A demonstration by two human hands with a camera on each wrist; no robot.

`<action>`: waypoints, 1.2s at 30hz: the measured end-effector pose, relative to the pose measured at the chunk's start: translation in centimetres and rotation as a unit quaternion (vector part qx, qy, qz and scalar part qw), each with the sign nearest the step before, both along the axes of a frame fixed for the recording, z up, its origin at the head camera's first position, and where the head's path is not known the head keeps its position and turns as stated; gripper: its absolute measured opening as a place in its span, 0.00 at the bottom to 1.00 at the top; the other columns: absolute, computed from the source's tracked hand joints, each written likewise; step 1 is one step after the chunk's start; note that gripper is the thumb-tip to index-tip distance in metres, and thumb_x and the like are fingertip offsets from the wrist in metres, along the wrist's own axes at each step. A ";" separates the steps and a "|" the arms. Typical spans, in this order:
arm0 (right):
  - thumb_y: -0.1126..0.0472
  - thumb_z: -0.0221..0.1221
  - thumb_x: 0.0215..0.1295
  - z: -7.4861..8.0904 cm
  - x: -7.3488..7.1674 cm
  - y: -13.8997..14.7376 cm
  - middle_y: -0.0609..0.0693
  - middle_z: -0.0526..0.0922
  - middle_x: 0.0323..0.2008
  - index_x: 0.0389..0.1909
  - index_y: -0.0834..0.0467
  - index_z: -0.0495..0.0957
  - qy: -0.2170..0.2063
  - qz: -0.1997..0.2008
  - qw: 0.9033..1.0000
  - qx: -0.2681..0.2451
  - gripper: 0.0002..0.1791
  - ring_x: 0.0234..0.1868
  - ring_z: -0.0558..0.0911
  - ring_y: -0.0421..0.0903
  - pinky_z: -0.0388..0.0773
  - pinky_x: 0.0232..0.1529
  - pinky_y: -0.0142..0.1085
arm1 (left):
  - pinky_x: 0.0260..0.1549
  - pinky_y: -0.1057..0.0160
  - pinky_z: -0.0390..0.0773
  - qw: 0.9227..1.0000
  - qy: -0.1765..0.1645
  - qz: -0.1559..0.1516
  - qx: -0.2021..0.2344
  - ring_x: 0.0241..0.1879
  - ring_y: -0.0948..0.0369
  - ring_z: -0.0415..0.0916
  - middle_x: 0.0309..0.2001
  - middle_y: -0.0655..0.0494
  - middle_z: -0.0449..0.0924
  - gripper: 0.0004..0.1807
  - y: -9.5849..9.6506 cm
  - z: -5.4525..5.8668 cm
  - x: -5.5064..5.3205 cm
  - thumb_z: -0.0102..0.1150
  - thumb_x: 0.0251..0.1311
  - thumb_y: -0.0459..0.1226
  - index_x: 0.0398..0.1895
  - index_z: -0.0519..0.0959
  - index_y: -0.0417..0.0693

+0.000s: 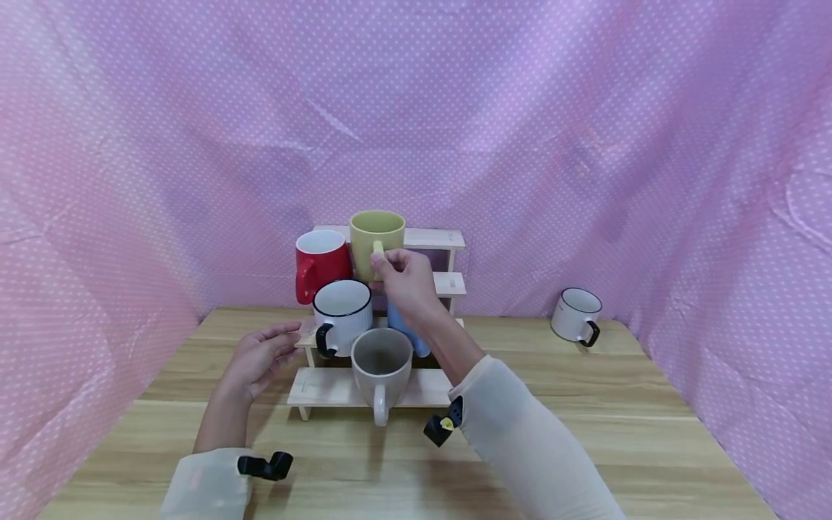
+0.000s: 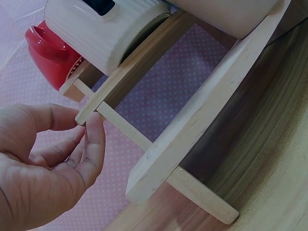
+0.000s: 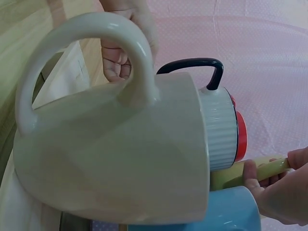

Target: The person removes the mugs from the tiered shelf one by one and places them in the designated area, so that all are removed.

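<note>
My right hand (image 1: 409, 282) pinches the handle of a yellow-green mug (image 1: 362, 249) at the upper part of a stepped wooden rack (image 1: 321, 388). With thumb and fingertips, my left hand (image 2: 53, 168) pinches the left end of a middle shelf board (image 2: 130, 74). Left of the yellow-green mug is a red mug (image 1: 328, 267). Lower down, a white ribbed mug (image 1: 354, 328) with black rim and handle sits on the board held by my left hand. Beside it is a blue mug (image 1: 399, 321), partly hidden by my right hand. A beige mug (image 3: 110, 154) stands on the lowest board, handle toward me.
A small white mug (image 1: 572, 321) with a black rim and handle stands at the back right of the wooden table (image 1: 552, 412). Pink dotted cloth (image 1: 416, 108) hangs behind the table and along its sides.
</note>
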State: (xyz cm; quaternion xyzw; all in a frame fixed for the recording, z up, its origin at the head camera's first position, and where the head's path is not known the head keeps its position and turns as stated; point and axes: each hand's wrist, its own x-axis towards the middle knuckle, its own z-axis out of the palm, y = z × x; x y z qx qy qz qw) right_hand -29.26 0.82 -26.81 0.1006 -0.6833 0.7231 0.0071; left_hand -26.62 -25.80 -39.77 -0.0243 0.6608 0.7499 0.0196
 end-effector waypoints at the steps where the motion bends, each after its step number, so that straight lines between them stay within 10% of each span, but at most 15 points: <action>1: 0.59 0.60 0.75 0.1 0.0 0.1 0.56 0.79 0.45 0.48 0.68 0.80 0.003 -0.004 1.000 -0.001 0.14 0.50 0.82 0.52 0.88 0.48 0.36 | 0.54 0.64 0.84 1.000 -0.001 0.000 0.001 0.42 0.65 0.81 0.44 0.60 0.80 0.24 0.0 0.0 0.0 0.54 0.74 0.31 0.69 0.66 0.27; 23: 0.63 0.58 0.76 1.8 -0.4 4.7 0.63 0.80 0.41 0.46 0.75 0.79 0.112 -0.034 0.993 -0.023 0.15 0.51 0.82 0.65 0.88 0.48 0.41 | 0.54 0.64 0.84 1.000 -0.008 0.003 -0.008 0.42 0.65 0.80 0.45 0.60 0.79 0.25 0.1 0.1 0.0 0.53 0.76 0.32 0.70 0.65 0.27; 36: 0.62 0.58 0.76 2.5 -1.1 8.6 0.58 0.80 0.39 0.45 0.73 0.78 0.136 -0.068 0.988 -0.020 0.14 0.46 0.82 0.55 0.87 0.49 0.41 | 0.54 0.64 0.84 1.000 -0.007 0.001 -0.005 0.42 0.65 0.79 0.45 0.59 0.79 0.26 0.1 0.1 0.0 0.54 0.75 0.32 0.71 0.64 0.27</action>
